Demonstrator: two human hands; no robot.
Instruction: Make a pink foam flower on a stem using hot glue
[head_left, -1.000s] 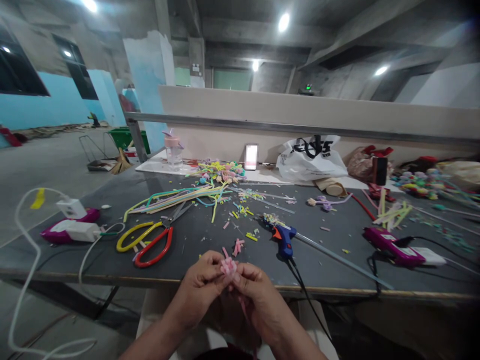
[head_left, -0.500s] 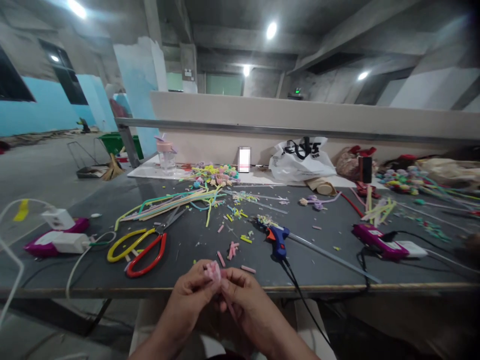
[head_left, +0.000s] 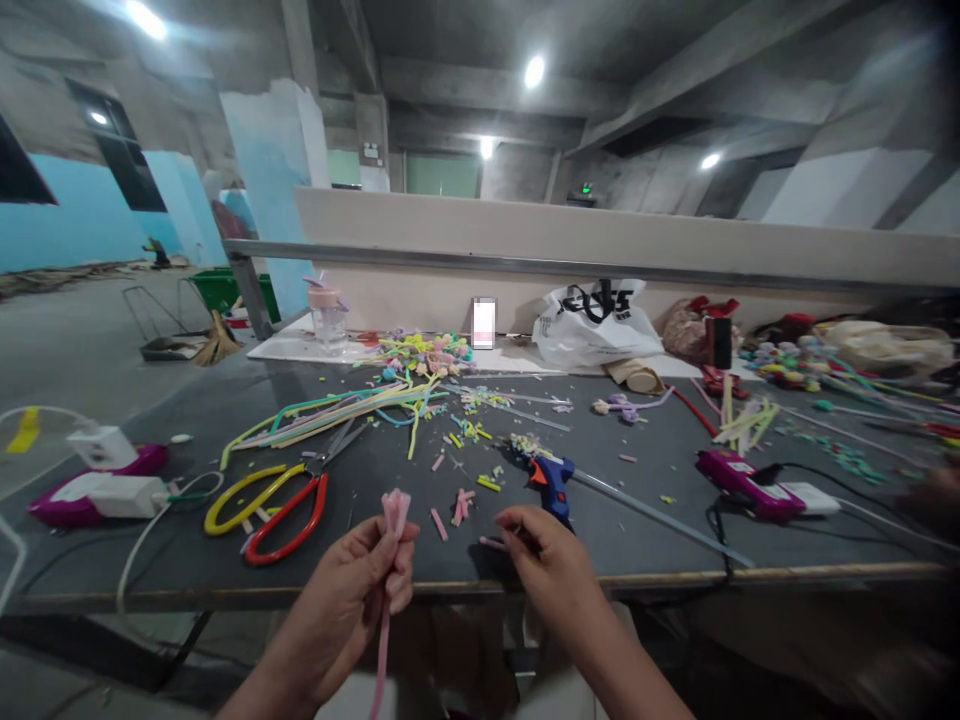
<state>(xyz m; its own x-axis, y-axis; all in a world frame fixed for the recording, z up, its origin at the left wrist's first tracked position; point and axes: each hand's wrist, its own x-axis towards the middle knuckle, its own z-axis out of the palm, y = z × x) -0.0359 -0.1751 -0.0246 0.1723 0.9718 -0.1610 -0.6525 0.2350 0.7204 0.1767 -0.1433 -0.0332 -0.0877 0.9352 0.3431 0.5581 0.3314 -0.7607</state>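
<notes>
My left hand (head_left: pixel 356 580) is closed around a pink fuzzy pipe-cleaner flower (head_left: pixel 396 512). The folded loops stick up above the thumb, and the pink stem (head_left: pixel 382 650) hangs below the fist. To the right, my right hand (head_left: pixel 551 560) reaches over the table's front edge with curved fingers apart. Its fingertips are at a short pink pipe-cleaner piece (head_left: pixel 491 543) lying on the table; whether they touch it I cannot tell. Other short pink pieces (head_left: pixel 463 507) lie between the hands, farther back. A blue glue gun (head_left: pixel 553 482) rests just behind my right hand.
Scissors with yellow and red handles (head_left: pixel 289 525) lie at left, near a purple power strip (head_left: pixel 56 500). Long pipe cleaners (head_left: pixel 330 415) and finished flowers (head_left: pixel 427 352) are behind. A second purple power strip (head_left: pixel 750 485) with cords sits at right. A white bag (head_left: pixel 592 335) stands at the back.
My hands have come apart. My left hand keeps the pink flower and has moved left; my right hand has let go of it and moved right to the short pink piece.
</notes>
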